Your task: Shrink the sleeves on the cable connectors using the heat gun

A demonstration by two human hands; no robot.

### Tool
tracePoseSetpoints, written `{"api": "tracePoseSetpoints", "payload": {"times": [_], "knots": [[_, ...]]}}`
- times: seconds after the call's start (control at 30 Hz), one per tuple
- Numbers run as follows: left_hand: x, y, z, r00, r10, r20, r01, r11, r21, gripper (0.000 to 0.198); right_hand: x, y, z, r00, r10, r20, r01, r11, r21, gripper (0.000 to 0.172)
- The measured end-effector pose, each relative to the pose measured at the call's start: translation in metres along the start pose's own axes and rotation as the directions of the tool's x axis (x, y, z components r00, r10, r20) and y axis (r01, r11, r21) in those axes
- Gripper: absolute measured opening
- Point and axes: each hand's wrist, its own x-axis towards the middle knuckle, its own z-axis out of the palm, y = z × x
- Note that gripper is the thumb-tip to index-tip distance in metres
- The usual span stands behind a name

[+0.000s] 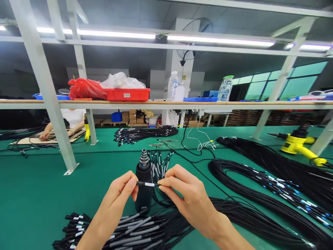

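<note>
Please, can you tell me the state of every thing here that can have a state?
left hand, pinching the cable end
right hand, pinching the same cable end
heat gun, upright, nozzle up
cable bundle, lying flat near the hands
cable coils, laid in loops on the table
red tray, on the shelf, filled
clear bottle, upright, capped
ceiling lights, on

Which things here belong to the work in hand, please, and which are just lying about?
In use: cable end, pinched by left hand and right hand; upright black tool; cable bundle.
Lying about: red tray; clear bottles; yellow tool.
</note>
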Motion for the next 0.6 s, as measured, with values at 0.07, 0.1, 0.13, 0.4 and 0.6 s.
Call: {"api": "tracePoseSetpoints", "payload": {"times": [0.07,0.1,0.13,0.4,0.6], "knots": [[-0.002,-0.003,0.008,0.999,-0.046,-0.004,0.045,0.997,-0.066,0.044,-0.007,0.004,0.001,0.994,-0.108,-0.024,0.106,0.991,-0.085,0.016],[-0.003,-0.004,0.011,0.998,-0.066,0.001,0.066,0.995,-0.081,0.045,-0.010,0.006,0.001,0.990,-0.142,-0.025,0.137,0.983,-0.123,0.018],[-0.003,-0.004,0.013,0.997,-0.080,0.007,0.080,0.993,-0.081,0.046,-0.012,0.007,0.000,0.988,-0.155,-0.024,0.150,0.978,-0.147,0.018],[-0.006,0.010,0.004,0.997,0.044,0.059,-0.051,0.990,0.130,0.043,-0.009,0.004,-0.006,0.977,0.170,0.128,-0.188,0.971,0.149,0.016],[-0.004,0.002,0.006,1.000,0.031,0.002,-0.031,0.986,0.166,0.047,-0.005,0.000,-0.006,0.961,0.220,0.167,-0.251,0.948,0.197,0.016]]}}
